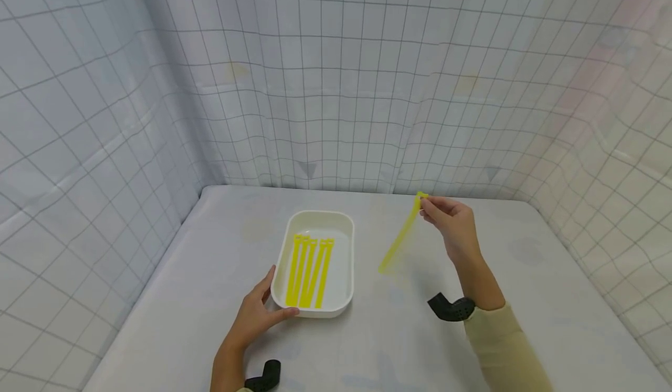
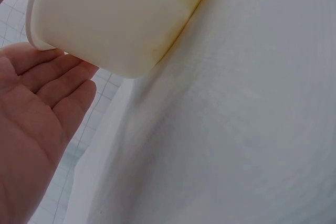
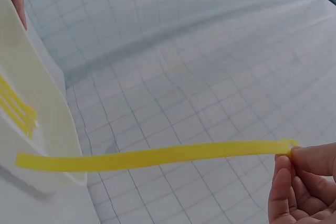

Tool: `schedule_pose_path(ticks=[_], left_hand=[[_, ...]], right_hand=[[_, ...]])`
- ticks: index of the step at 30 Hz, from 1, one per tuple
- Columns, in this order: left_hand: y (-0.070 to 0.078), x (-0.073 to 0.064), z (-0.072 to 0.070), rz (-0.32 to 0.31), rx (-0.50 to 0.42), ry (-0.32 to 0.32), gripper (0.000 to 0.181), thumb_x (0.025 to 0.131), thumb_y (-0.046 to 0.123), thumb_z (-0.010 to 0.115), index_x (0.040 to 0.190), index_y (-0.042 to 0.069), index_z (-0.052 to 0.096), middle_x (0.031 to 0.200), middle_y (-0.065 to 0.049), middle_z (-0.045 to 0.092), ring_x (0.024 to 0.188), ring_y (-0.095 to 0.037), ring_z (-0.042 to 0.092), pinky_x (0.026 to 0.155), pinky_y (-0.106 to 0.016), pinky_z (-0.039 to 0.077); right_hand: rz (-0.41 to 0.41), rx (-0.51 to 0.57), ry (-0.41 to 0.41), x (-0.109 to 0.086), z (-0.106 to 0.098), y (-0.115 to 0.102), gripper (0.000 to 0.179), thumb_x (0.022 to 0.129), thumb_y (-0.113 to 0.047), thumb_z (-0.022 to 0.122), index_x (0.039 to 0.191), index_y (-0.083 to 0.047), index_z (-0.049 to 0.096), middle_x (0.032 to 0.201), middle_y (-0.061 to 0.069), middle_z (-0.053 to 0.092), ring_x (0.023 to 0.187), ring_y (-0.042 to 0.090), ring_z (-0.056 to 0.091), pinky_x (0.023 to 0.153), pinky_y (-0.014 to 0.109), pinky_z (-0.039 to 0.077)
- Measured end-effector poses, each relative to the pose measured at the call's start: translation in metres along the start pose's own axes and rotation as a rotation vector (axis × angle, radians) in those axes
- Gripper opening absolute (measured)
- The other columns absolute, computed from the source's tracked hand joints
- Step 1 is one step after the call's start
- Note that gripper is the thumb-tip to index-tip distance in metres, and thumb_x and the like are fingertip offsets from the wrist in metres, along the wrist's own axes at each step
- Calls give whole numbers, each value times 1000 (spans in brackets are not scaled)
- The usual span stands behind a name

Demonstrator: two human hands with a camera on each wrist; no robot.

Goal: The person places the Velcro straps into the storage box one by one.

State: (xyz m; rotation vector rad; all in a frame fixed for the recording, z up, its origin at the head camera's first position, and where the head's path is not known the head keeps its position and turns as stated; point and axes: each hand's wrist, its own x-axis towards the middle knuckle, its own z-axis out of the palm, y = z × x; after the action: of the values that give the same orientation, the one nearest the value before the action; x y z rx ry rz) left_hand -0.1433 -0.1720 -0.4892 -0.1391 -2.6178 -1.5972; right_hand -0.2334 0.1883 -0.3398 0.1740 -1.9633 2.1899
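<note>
A white tray [image 1: 342, 263] with rounded corners stands on the table, left of centre. Several flat yellow straps [image 1: 307, 272] with slotted heads lie side by side in it, heads toward the far end. My left hand [image 1: 257, 315] holds the tray's near left corner, thumb along the near rim and fingers on the left side. The left wrist view shows the left fingers [image 2: 58, 80] against the tray's outer wall [image 2: 110, 19]. Off to the tray's right, my right hand [image 1: 452, 223] pinches one yellow strap [image 3: 152, 157] by its slotted head; its long tail slants down toward the tray.
A white cloth [image 1: 399, 345] covers the table. White grid-patterned curtains [image 1: 336, 88] hang behind and on both sides. A black wrist mount [image 1: 452, 308] sits on the right wrist, another black mount [image 1: 265, 375] on the left.
</note>
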Motion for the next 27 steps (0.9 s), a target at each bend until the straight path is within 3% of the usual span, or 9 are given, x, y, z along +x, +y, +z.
schedule_pose_path(ticks=[6, 12, 17, 23, 27], left_hand=[[0, 0, -1, 12, -20, -11, 106, 63, 33, 84, 143, -1, 23, 147, -15, 25, 133, -28, 25, 103, -39, 29], [0, 0, -2, 20, -49, -13, 106, 63, 33, 84, 143, -1, 23, 148, -14, 23, 134, -27, 24, 104, -38, 27], [6, -2, -2, 18, -49, -18, 105, 65, 31, 84, 144, -1, 23, 148, -14, 23, 134, -27, 23, 105, -37, 27], [27, -6, -7, 31, -57, -13, 101, 66, 20, 84, 141, -8, 23, 145, -22, 24, 133, -34, 24, 103, -43, 27], [20, -5, -6, 20, -62, -19, 102, 66, 24, 84, 142, -5, 22, 147, -18, 23, 134, -30, 23, 104, -40, 26]], right_hand=[[12, 56, -54, 2, 38, 0, 14, 83, -9, 68, 93, 1, 65, 84, 2, 67, 75, 12, 64, 75, 24, 53], [87, -8, -101, -3, 66, 17, 28, 84, -11, 68, 101, 9, 62, 88, 5, 66, 79, 15, 63, 80, 30, 52], [147, -37, -128, -8, 77, 36, 29, 83, -13, 69, 102, 9, 62, 90, 9, 66, 80, 18, 62, 83, 35, 51], [196, -54, -162, -15, 87, 54, 26, 84, -11, 68, 101, 8, 63, 91, 11, 66, 78, 17, 63, 79, 31, 53], [222, -87, -156, -17, 92, 63, 22, 84, -9, 67, 100, 6, 65, 91, 11, 66, 77, 17, 63, 76, 29, 54]])
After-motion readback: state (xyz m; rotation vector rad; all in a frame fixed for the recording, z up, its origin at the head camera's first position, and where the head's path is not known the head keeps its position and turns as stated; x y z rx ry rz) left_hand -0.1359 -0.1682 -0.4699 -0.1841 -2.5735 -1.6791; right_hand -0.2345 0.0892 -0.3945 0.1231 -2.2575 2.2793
